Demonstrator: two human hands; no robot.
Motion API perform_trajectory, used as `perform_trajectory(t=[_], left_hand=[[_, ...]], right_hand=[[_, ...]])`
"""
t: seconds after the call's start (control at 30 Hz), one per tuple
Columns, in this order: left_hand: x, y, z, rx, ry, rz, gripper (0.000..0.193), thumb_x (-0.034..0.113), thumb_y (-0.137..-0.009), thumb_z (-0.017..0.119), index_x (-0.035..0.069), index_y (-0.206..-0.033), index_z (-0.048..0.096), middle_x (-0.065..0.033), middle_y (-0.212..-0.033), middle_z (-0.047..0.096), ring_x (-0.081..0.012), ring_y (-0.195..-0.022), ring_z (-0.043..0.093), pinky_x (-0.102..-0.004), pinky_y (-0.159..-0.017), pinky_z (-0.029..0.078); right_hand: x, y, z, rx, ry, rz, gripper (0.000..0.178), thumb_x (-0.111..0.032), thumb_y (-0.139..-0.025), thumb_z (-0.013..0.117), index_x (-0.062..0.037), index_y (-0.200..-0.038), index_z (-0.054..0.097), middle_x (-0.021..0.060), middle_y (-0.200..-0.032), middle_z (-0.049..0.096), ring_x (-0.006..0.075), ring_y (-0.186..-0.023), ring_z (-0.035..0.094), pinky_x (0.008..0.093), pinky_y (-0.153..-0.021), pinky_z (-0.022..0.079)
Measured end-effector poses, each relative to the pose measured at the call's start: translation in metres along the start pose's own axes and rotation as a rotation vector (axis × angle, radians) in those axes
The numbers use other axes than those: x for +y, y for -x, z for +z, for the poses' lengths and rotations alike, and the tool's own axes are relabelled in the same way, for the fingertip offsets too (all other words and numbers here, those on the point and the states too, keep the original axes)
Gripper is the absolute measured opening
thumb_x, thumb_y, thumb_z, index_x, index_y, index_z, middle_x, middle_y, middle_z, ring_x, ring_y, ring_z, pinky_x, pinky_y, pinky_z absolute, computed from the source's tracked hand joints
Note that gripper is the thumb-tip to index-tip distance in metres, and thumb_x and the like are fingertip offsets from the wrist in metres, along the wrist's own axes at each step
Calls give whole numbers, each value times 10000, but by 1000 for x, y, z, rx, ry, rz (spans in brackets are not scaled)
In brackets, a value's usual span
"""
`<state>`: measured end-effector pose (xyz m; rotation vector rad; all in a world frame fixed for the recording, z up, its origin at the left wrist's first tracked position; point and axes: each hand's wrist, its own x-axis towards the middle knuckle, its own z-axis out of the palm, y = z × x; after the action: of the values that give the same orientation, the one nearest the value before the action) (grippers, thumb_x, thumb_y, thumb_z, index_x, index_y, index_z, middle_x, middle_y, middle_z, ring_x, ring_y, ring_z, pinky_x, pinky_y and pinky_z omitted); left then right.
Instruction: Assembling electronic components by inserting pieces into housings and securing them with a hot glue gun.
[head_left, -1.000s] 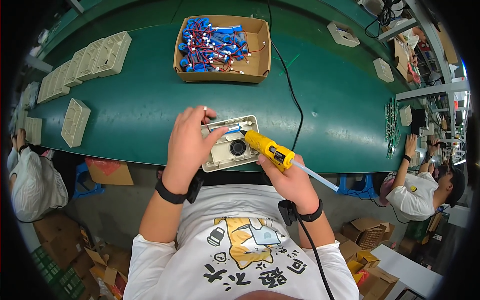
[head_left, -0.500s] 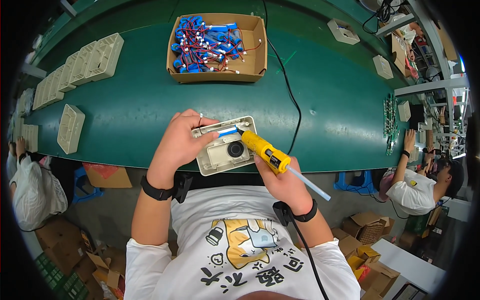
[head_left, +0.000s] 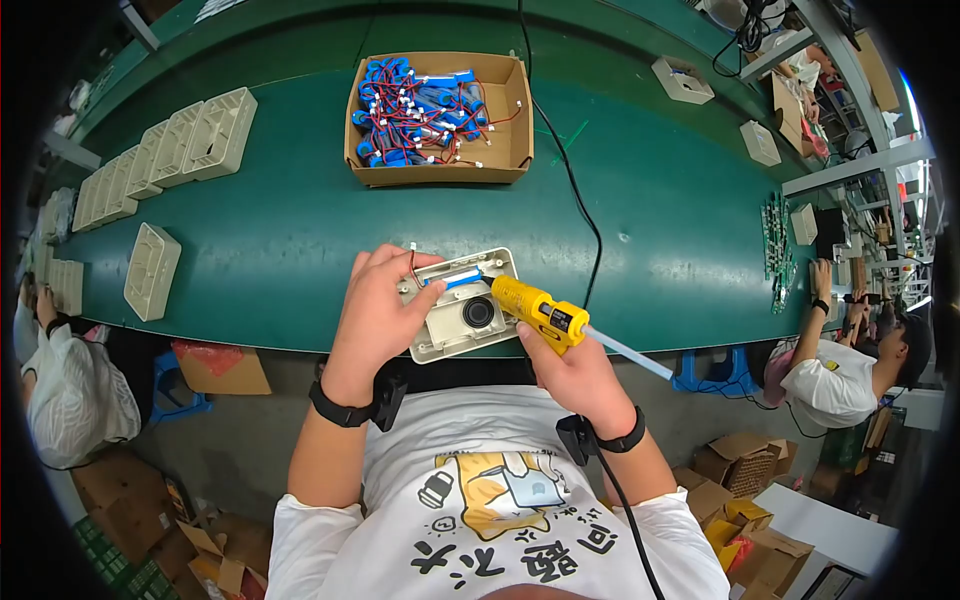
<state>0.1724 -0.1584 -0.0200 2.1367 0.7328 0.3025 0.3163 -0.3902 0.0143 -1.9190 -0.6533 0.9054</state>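
Note:
My left hand (head_left: 378, 312) grips the left side of an open cream plastic housing (head_left: 440, 346), which lies tilted near the table's front edge. Its thumb presses on a blue cylindrical battery (head_left: 462, 279) lying along the housing's far side. A thin lead with a white connector (head_left: 412, 248) sticks up beside the fingers. Below the battery sits a round black speaker-like part (head_left: 478, 312). Wrapped round a yellow hot glue gun (head_left: 538, 309), my right hand (head_left: 582, 378) holds its dark nozzle at the battery's right end. A translucent glue stick (head_left: 628, 354) juts from the gun's back.
Beyond the housing stands a cardboard box (head_left: 440, 176) of blue batteries with red and black wires. A black cable (head_left: 583, 205) crosses the green table (head_left: 300, 240). Cream housings (head_left: 218, 135) line the left; circuit boards (head_left: 777, 240) lie right. Co-workers sit at both sides.
The whole view has shifted, so the table, box and hands appear lower and slightly to the right. Both hands keep their holds, and the nozzle stays at the battery's right end.

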Motion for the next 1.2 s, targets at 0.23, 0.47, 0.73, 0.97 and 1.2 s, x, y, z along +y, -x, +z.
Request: perform_trajectory(t=[0.23,0.47,0.73,0.97,1.2], left_hand=[[-6,33,4,201,145,137,492,227,-917,930,80,-1368,799,-139,-1371,736,-369,-1254,667,-459,-1099,548],[-16,56,0,149,14,288,827,278,-734,1049,71,-1458,706,-198,-1589,625,-412,-1406,645,-500,-1177,549],[-26,56,5,165,-20,288,766,281,-701,1065,104,-1379,754,-174,-1633,606,-418,-1413,638,-516,-1171,559],[-30,57,6,180,-8,292,680,271,-701,1058,129,-1313,798,-148,-1637,609,-417,-1400,642,-518,-1162,567],[-29,56,6,189,0,295,653,263,-701,1052,126,-1292,809,-145,-1626,620,-409,-1385,653,-508,-1152,574]], right_hand=[[-16,11,-8,-17,18,4,275,-214,-1155,726,13,-1306,755,8,-852,756,80,-651,634,262,-576,492],[-44,-7,4,-160,231,-240,261,-189,-1094,722,22,-1246,737,228,-930,772,475,-817,751,498,-723,584],[-42,-24,20,-204,202,-144,267,-179,-1135,729,41,-1286,738,57,-912,783,151,-812,713,335,-733,567],[-64,-22,20,-269,290,87,301,-199,-1155,707,37,-1340,733,69,-984,796,139,-852,711,319,-779,573],[-50,-19,25,-182,375,-176,283,-226,-1157,716,17,-1294,763,56,-926,798,99,-779,693,292,-705,557]])
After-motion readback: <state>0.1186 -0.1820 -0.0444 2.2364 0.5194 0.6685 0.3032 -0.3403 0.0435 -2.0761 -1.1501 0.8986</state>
